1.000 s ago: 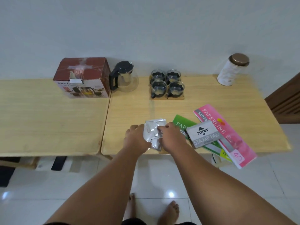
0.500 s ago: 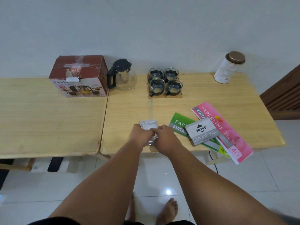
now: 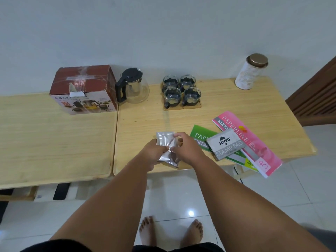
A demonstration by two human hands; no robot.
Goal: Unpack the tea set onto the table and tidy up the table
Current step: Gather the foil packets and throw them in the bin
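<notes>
Tea set stuff is already sitting out at the back of the surface (image 3: 236, 106), so this bit is looking like the tidy-up part.

Going left to right: the red carton (image 3: 83, 90) is standing at the far left with a picture of the set and some Chinese characters on it that I can't really read. Just beside it the glass teapot (image 3: 133, 86) with the black lid and handle is standing upright, and then the four glass cups (image 3: 181, 90) are sitting close together on wooden coasters.

Near the front edge, the left hand (image 3: 154, 151) is pinching the silver foil packets (image 3: 167, 146) from the left side, and the right hand (image 3: 187, 148) is gripping them from the right, fingers curled shut on the foil. To do this well I'd say squaring the packets into one neat stack before letting go is the move, since the foil is looking slippery.

Right of that, a grey box reading "JOYKO STAMP PAD" (image 3: 226, 144) is lying on top of a green pad (image 3: 200, 135) and touching a pink pad (image 3: 254, 142) marked "PAPERLINE" and "40"; both are hanging off the front edge a bit. A white canister (image 3: 251, 73) is standing in the far right corner.
</notes>
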